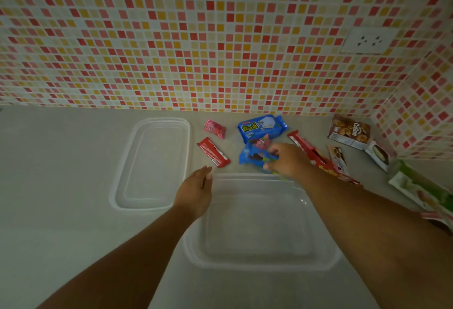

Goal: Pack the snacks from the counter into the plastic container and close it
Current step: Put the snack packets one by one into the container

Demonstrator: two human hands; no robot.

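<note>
Collon box [349,131], right hand [285,160] gripping blue packet [250,155]

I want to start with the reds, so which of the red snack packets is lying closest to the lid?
The short red bar, lying slanted just right of the lid. The small pink-red packet sits farther back, and the long red pack lies beyond the right hand.

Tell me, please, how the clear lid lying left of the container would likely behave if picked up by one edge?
The lid looks thin, clear plastic, so it is probably light and may flex somewhat. It lies flat on the smooth counter, so it would likely slide if pushed. Its raised rim should give fingers some purchase.
</note>
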